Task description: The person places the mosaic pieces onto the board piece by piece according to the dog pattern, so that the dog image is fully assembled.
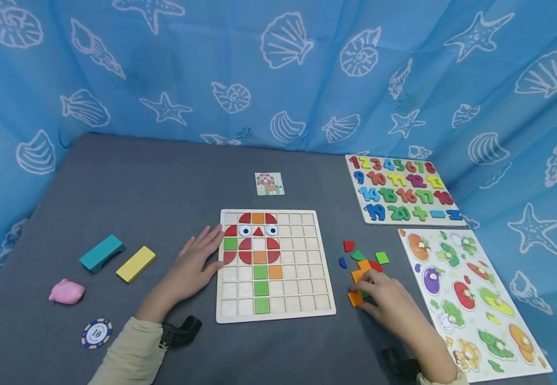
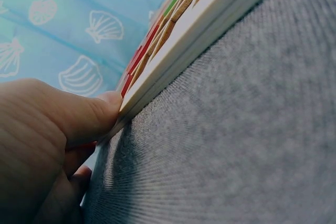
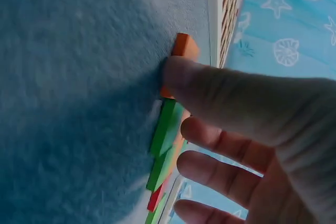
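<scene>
Left hand (image 1: 191, 270) touches one board (image 1: 303, 257); right hand (image 1: 388, 299) pinches one tile (image 1: 355, 299).

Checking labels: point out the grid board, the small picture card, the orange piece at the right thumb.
Grid board (image 1: 290, 272): head view, bare cell near its middle.
Picture card (image 1: 269, 184): head view, centre of its printed face.
Orange piece (image 1: 355, 299): head view, exposed top face.

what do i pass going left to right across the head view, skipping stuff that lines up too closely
Pink toy pig, teal block, yellow block, left hand, grid board, small blue piece, right hand, vegetable board.
</scene>
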Motion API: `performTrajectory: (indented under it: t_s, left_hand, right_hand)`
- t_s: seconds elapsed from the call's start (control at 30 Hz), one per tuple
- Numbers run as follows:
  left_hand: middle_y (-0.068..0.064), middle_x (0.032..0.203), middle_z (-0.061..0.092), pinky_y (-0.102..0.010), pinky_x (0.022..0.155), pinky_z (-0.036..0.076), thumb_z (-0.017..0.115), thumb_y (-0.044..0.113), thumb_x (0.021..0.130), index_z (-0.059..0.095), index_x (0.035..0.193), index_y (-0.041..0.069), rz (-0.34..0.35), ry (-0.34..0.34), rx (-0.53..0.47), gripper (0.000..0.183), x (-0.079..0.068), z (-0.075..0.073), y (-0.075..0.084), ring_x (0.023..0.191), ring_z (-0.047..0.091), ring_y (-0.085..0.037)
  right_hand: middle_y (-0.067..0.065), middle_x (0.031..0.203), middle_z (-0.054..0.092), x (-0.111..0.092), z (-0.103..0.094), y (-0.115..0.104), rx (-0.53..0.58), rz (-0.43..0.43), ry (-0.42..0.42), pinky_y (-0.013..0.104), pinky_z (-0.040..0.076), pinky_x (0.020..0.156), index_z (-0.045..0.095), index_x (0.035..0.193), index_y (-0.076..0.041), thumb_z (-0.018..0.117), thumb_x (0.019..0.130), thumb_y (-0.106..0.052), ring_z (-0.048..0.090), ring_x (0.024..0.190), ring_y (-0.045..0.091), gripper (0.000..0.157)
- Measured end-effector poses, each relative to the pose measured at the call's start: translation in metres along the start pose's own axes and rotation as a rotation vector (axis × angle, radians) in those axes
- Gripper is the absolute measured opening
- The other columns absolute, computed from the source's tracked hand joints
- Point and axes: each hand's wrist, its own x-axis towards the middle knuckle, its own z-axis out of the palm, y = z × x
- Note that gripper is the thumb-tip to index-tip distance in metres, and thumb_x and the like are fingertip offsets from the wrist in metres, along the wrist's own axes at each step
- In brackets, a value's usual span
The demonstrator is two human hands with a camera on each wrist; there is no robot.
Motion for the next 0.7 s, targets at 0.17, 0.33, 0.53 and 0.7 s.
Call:
performTrajectory:
  t_s: [0.17, 0.33, 0.53, 0.7]
  left_hand:
    - [-0.006, 0.147, 0.021, -0.052, 0.106, 0.007, 0.059, 0.021, 0.085, 0.029, 0.140, 0.007, -0.010, 0.001, -0.006, 0.064, 0.000, 0.000, 0.001, 0.136, 0.011, -0.027]
    - [-0.005, 0.148, 0.019, -0.051, 0.106, 0.006, 0.058, 0.023, 0.087, 0.027, 0.140, 0.008, -0.022, -0.017, -0.006, 0.063, 0.000, -0.002, 0.000, 0.136, 0.009, -0.026]
    - [-0.003, 0.148, 0.019, -0.050, 0.106, 0.006, 0.058, 0.024, 0.087, 0.027, 0.141, 0.009, -0.027, -0.019, -0.001, 0.064, 0.000, -0.003, -0.001, 0.137, 0.008, -0.025]
    - [-0.003, 0.148, 0.019, -0.051, 0.106, 0.006, 0.058, 0.024, 0.087, 0.027, 0.141, 0.010, -0.021, -0.022, -0.012, 0.064, 0.000, -0.003, 0.000, 0.136, 0.009, -0.025]
  right_hand:
    - [-0.007, 0.085, 0.057, 0.007, 0.004, -0.005, 0.028, -0.011, 0.075, 0.029, 0.046, 0.065, 0.065, 0.086, -0.017, 0.081, 0.061, -0.018, 0.051, 0.073, 0.008, 0.029]
    - [-0.010, 0.081, 0.057, 0.028, -0.001, -0.028, 0.073, -0.070, 0.100, 0.024, 0.047, 0.064, 0.065, 0.090, -0.017, 0.078, 0.066, -0.022, 0.050, 0.070, 0.006, 0.027]
    - [-0.010, 0.086, 0.061, 0.057, 0.001, -0.065, 0.078, -0.197, 0.076, 0.024, 0.047, 0.070, 0.065, 0.097, -0.019, 0.074, 0.071, -0.030, 0.052, 0.076, 0.004, 0.029]
    - [-0.011, 0.087, 0.061, 0.072, 0.005, -0.087, 0.069, -0.265, 0.047, 0.026, 0.046, 0.072, 0.066, 0.095, -0.021, 0.073, 0.071, -0.033, 0.052, 0.078, 0.006, 0.028]
